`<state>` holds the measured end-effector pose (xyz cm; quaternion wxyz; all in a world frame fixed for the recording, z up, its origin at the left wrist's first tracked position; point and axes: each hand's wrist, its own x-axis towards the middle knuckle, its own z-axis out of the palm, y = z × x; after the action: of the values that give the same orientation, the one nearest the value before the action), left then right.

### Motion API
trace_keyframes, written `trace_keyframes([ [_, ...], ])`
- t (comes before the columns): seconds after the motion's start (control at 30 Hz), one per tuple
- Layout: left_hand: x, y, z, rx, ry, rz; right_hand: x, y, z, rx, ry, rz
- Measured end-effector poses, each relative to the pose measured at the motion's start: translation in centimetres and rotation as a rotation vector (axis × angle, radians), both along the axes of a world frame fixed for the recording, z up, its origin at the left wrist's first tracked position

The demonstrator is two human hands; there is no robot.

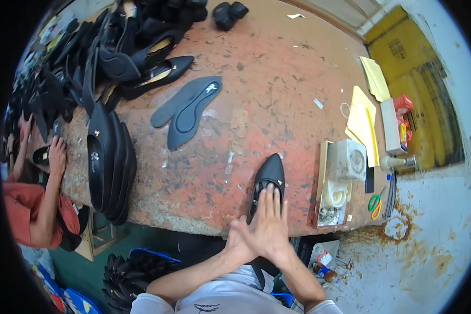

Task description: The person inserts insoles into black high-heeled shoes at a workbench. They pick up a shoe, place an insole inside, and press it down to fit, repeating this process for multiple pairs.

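Observation:
A black pointed shoe [269, 175] lies near the front edge of the worn red-brown table [267, 78], toe pointing away from me. My right hand [271, 222] rests flat on its rear part, fingers stretched forward over the opening. My left hand [236, 234] overlaps it from the left, fingers spread, just off the shoe's side at the table edge. Neither hand visibly grips the shoe.
Two dark insoles [188, 107] lie mid-table. A row of black shoes [110, 162] stands at the left edge, with a shoe pile [115, 47] behind. Another person's hand [57, 156] works at far left. Right: a white box [350, 159], yellow papers [363, 120], scissors [375, 204].

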<state>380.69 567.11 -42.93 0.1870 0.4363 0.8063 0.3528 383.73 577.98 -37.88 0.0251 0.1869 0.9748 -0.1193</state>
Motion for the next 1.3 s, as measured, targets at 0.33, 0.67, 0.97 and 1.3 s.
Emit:
trace_keyframes([
  [0.33, -0.2, 0.3, -0.9, 0.071, 0.003, -0.027, 0.5, 0.2, -0.2, -0.051, -0.064, -0.011],
  [0.67, -1.7, 0.4, 0.7, -0.145, 0.015, -0.185, -6.5, 3.9, -0.3, -0.134, -0.300, -0.166],
  [0.97, -1.9, -1.1, 1.5, -0.072, 0.142, -0.068, -5.6, 3.7, -1.4, -0.077, -0.176, -0.038],
  [1.3, -19.0, -20.2, 14.2, 0.253, 0.885, 0.799, -17.6, -1.9, 0.7, -0.470, 0.440, 0.001],
])
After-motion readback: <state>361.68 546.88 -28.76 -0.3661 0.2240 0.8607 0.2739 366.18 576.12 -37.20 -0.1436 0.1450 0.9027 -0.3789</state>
